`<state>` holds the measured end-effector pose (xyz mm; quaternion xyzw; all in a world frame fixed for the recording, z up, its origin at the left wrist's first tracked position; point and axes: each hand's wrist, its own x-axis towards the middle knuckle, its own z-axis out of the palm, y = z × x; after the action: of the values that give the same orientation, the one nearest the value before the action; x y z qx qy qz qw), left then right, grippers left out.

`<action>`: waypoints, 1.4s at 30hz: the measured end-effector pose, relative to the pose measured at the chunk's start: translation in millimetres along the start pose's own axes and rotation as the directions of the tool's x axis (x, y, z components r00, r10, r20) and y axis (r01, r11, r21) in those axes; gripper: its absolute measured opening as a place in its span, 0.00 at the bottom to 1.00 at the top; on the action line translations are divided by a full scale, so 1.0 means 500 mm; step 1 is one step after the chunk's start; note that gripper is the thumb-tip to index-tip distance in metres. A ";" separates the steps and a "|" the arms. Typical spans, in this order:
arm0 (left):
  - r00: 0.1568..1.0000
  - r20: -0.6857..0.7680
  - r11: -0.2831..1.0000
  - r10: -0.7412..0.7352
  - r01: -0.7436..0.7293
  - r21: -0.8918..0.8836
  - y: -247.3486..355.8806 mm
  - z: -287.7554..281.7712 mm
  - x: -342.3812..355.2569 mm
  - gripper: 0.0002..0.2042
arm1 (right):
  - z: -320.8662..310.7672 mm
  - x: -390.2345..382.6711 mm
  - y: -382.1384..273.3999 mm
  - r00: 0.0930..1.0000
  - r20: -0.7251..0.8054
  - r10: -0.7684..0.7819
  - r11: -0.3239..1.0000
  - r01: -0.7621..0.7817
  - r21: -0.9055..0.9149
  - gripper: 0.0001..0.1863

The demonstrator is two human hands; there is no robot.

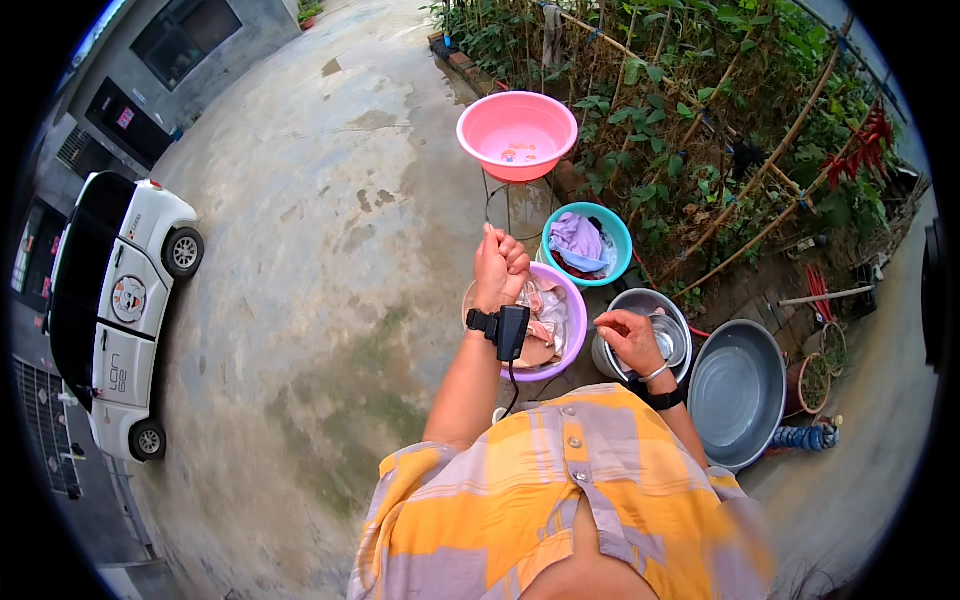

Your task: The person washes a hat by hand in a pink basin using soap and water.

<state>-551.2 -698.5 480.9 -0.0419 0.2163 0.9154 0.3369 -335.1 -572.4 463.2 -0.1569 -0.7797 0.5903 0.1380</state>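
My left hand (503,268), fingers curled into a fist, is raised over a lilac basin (578,310) with wet pinkish and white cloth (545,300) in it. Nothing shows sticking out of that fist. My right hand (632,340) hovers at a silver metal bucket (640,296), its fingers bent together and nothing visible in them. Inside the bucket sits a smaller shiny metal bowl (672,338). Beyond it, a teal basin (624,240) contains lilac cloth (577,238) and darker cloth. My left forearm hides part of the lilac basin.
A pink basin (518,112) stands raised at the far end of the row. To the right are a wide grey metal tub (738,395) and a potted plant (812,385). Bean-like plants on poles (690,110) border the concrete yard. A white car (125,310) is parked left.
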 end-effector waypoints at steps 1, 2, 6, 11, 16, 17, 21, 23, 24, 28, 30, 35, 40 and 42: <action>0.998 0.056 0.996 -0.002 0.007 -0.094 0.000 0.019 -0.006 0.15 | 0.019 -0.003 -0.016 0.993 0.090 -0.078 0.997 0.080 -0.015 0.10; 0.993 0.117 0.987 0.002 0.017 -0.157 0.006 0.039 -0.010 0.16 | 0.044 -0.003 -0.062 0.985 0.157 -0.069 0.993 0.052 0.109 0.12; 0.971 0.237 0.937 -0.027 0.107 -0.331 0.001 0.108 -0.028 0.16 | 0.121 0.011 -0.163 0.946 0.209 -0.248 0.937 0.180 0.300 0.17; 0.976 0.217 0.929 0.004 0.077 -0.361 0.006 0.127 -0.041 0.17 | 0.135 0.015 -0.167 0.938 0.137 -0.318 0.923 0.273 0.272 0.14; 0.969 0.246 0.843 -0.031 0.158 -0.514 0.002 0.119 -0.042 0.17 | 0.139 0.018 -0.159 0.939 0.148 -0.310 0.906 0.245 0.344 0.16; 0.969 0.245 0.844 -0.034 0.159 -0.513 0.003 0.113 -0.043 0.17 | 0.137 0.016 -0.157 0.941 0.224 -0.254 0.899 0.144 0.413 0.16; 0.984 0.176 0.845 -0.021 0.112 -0.523 0.003 0.110 -0.047 0.17 | 0.108 0.030 -0.175 0.894 0.396 -0.211 0.941 0.076 0.330 0.16; 0.985 0.166 0.837 -0.038 0.122 -0.534 -0.001 0.118 -0.047 0.17 | 0.099 0.035 -0.180 0.818 0.517 -0.253 0.952 0.116 0.282 0.14; 0.989 0.148 0.854 -0.017 0.092 -0.512 -0.001 0.121 -0.045 0.17 | 0.108 0.028 -0.172 0.792 0.568 -0.224 0.949 0.043 0.314 0.14; 0.989 0.072 0.907 0.130 -0.090 -0.412 0.021 0.122 -0.050 0.17 | 0.125 0.017 -0.162 0.771 0.604 -0.201 0.961 0.035 0.275 0.12; 0.984 0.150 0.898 0.093 -0.018 -0.440 0.027 0.152 -0.080 0.16 | 0.122 0.009 -0.163 0.740 0.664 -0.108 0.962 -0.092 0.259 0.12; 0.794 0.533 0.846 -0.292 0.474 -0.242 -0.010 0.271 -0.224 0.16 | 0.097 0.038 -0.185 0.537 0.654 -0.533 0.772 0.624 0.116 0.11; 0.589 0.582 0.745 -0.561 0.666 0.043 -0.050 0.307 -0.283 0.16 | 0.086 0.082 -0.252 0.379 0.734 -0.563 0.462 0.881 -0.100 0.17; 0.470 0.583 0.673 -0.662 0.715 0.188 -0.080 0.311 -0.284 0.16 | 0.080 0.102 -0.284 0.392 0.792 -0.469 0.379 0.899 -0.220 0.18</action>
<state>-405.8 -690.6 638.5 0.1572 0.0225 0.6709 0.7244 -409.6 -622.8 590.9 0.3733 -0.9075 0.1814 0.0653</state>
